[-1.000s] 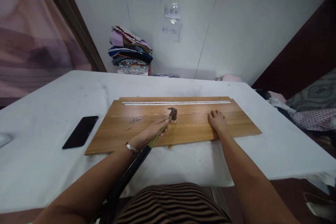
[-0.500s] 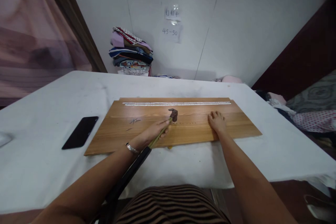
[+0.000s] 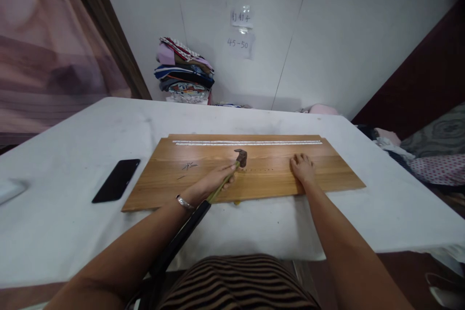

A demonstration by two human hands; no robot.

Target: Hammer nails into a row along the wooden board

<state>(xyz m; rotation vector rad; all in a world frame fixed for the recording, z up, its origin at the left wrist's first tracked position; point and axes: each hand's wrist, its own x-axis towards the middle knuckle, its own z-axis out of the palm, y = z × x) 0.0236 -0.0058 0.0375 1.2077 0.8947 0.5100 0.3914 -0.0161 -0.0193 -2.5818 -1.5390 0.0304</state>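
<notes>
White-clothed table before pale wall. On top — flat wood-grained board, long axis crosswise. Hammer, black-sleeved, slanting from lower left, in closed grip of left hand near brown claw head; claw head beside left end of dark-dot row — left hand nearer. Right hand on board beyond row, fingers bent, nothing seen held. Thin metallic nails left.

Hammer slanting, dark head over wooden board; nails scattered left.
</notes>
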